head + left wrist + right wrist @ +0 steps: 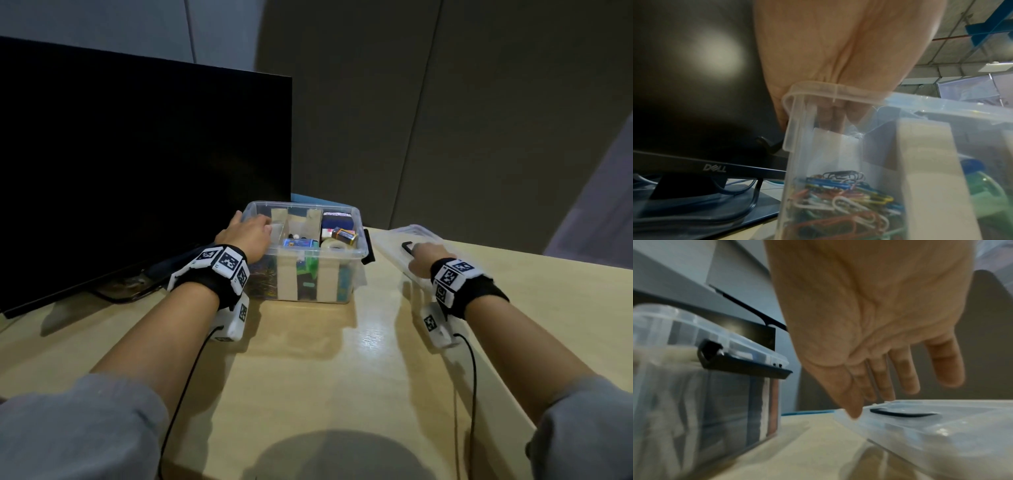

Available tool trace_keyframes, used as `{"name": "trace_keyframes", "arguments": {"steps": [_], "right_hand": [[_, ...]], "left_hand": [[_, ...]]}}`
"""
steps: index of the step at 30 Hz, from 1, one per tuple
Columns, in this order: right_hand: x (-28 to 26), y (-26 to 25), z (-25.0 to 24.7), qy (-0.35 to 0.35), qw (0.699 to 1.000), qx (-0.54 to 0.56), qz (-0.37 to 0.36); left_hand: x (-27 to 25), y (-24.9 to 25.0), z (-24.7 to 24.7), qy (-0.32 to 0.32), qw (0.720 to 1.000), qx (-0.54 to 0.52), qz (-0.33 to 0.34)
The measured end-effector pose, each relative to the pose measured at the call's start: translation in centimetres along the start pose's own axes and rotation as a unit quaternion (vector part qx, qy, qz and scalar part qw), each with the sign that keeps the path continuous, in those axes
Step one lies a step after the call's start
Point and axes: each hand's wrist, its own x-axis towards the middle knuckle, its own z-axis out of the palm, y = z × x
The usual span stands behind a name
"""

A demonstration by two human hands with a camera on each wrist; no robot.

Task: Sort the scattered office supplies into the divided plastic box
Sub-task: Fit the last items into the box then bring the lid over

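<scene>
Reached forward with the left hand (pixel 245 234) and gripped the left end wall of the clear box (pixel 346 255): fingers hooked over the rim into the leftmost compartment, thumb outside. Held the right hand (pixel 426 258) palm down over the lid (pixel 390 240), fingers nearly straight and loose, grasping nothing, fingertips at the black handle (pixel 407 246); could not tell whether touching. Found the box upright on the desk (pixel 325 359), open side up, long axis running left to right, coloured paper clips (pixel 838 194) in the left compartment. Found the lid lying beside the box's right end, apart from it, near the far desk edge. Noted the monitor (pixel 137 154) close at the box's left end. Saw open desk in front, toward the body.
</scene>
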Motion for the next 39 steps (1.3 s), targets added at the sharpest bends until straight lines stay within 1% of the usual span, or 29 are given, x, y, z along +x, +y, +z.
{"name": "trace_keyframes", "arguments": {"steps": [1, 2, 3, 4, 5, 7, 8, 9, 10, 12, 14, 15, 16, 17, 18, 19, 20, 21, 23, 24, 26, 27, 29, 31, 33, 39], "right_hand": [[2.7, 1.0, 1.6, -0.031, 0.999, -0.039, 0.006], [6.6, 2.3, 3.7, -0.044, 0.997, -0.065, 0.011], [8.4, 2.7, 4.7, -0.063, 0.995, -0.081, 0.013], [8.5, 2.4, 4.7, -0.089, 0.990, -0.111, 0.018], [5.7, 1.3, 3.3, -0.111, 0.986, -0.125, 0.014], [4.1, 0.5, 2.8, -0.127, 0.982, -0.139, -0.003], [3.9, 0.4, 2.9, -0.122, 0.982, -0.141, -0.010], [4.6, 0.3, 3.4, -0.127, 0.980, -0.151, 0.007], [5.1, 0.3, 3.8, -0.114, 0.983, -0.146, 0.013], [10.3, 1.9, 6.9, -0.078, 0.992, -0.104, -0.006], [11.1, 1.9, 7.9, -0.081, 0.993, -0.078, -0.029], [11.0, 1.8, 8.4, -0.072, 0.995, -0.063, -0.028], [10.8, 1.9, 8.7, -0.071, 0.994, -0.080, -0.015], [9.6, 1.8, 8.4, -0.058, 0.994, -0.091, -0.016], [7.1, 1.5, 6.9, -0.060, 0.994, -0.085, -0.013], [3.7, 0.5, 4.5, -0.043, 0.997, -0.064, -0.014], [0.6, -0.1, 2.2, -0.027, 0.998, -0.037, -0.033], [-1.7, -0.5, 0.3, -0.034, 0.998, -0.025, -0.039], [-4.1, -0.5, -2.3, -0.029, 0.998, -0.014, -0.053], [-4.4, -0.2, -2.9, -0.019, 0.998, -0.003, -0.062], [-4.0, 0.7, -3.6, 0.004, 0.997, 0.047, -0.054], [-4.0, 0.9, -4.1, 0.005, 0.996, 0.082, -0.041], [-4.3, 1.3, -5.1, 0.014, 0.990, 0.134, -0.038], [-4.4, 1.7, -5.9, 0.024, 0.983, 0.174, -0.050], [-4.5, 1.7, -6.5, 0.019, 0.976, 0.211, -0.058], [-6.2, 0.6, -8.6, 0.026, 0.967, 0.232, -0.100]], "left_hand": [[0.0, 0.0, 0.0, -0.002, 1.000, -0.001, -0.001], [-0.1, 0.0, 0.0, -0.002, 1.000, -0.002, 0.000], [-0.1, 0.0, 0.0, 0.000, 1.000, -0.004, -0.001], [-0.2, 0.1, 0.0, 0.002, 1.000, -0.007, -0.003], [-0.2, 0.0, 0.0, 0.005, 1.000, -0.010, -0.005], [-0.3, -0.1, 0.0, 0.012, 1.000, -0.012, 0.003], [-0.3, -0.2, 0.1, 0.017, 1.000, -0.011, 0.012], [-0.3, -0.3, 0.1, 0.023, 0.999, -0.010, 0.021], [-0.3, -0.4, 0.2, 0.029, 0.999, -0.010, 0.027], [-0.3, -0.5, 0.2, 0.035, 0.999, -0.014, 0.031], [-0.2, -0.4, 0.3, 0.038, 0.999, -0.016, 0.032], [-0.2, -0.3, 0.2, 0.040, 0.999, -0.018, 0.032], [-0.2, -0.2, 0.3, 0.042, 0.998, -0.019, 0.034], [-0.2, -0.1, 0.3, 0.044, 0.998, -0.022, 0.037], [-0.2, 0.1, 0.4, 0.044, 0.998, -0.024, 0.041], [-0.2, 0.3, 0.5, 0.043, 0.998, -0.027, 0.045], [-0.2, 0.5, 0.5, 0.042, 0.998, -0.028, 0.048], [-0.2, 0.8, 0.6, 0.041, 0.997, -0.028, 0.051], [-0.1, 1.4, 0.6, 0.033, 0.997, -0.027, 0.058], [-0.1, 1.7, 0.6, 0.028, 0.997, -0.026, 0.062], [0.0, 2.2, 0.7, 0.022, 0.997, -0.027, 0.065], [0.0, 2.4, 0.7, 0.021, 0.997, -0.030, 0.064], [0.0, 2.6, 0.7, 0.020, 0.997, -0.035, 0.061], [0.0, 2.8, 0.7, 0.018, 0.997, -0.039, 0.059], [-0.1, 3.1, 0.6, 0.019, 0.997, -0.042, 0.058], [-0.2, 4.3, 0.7, -0.005, 0.996, -0.053, 0.077]]}}
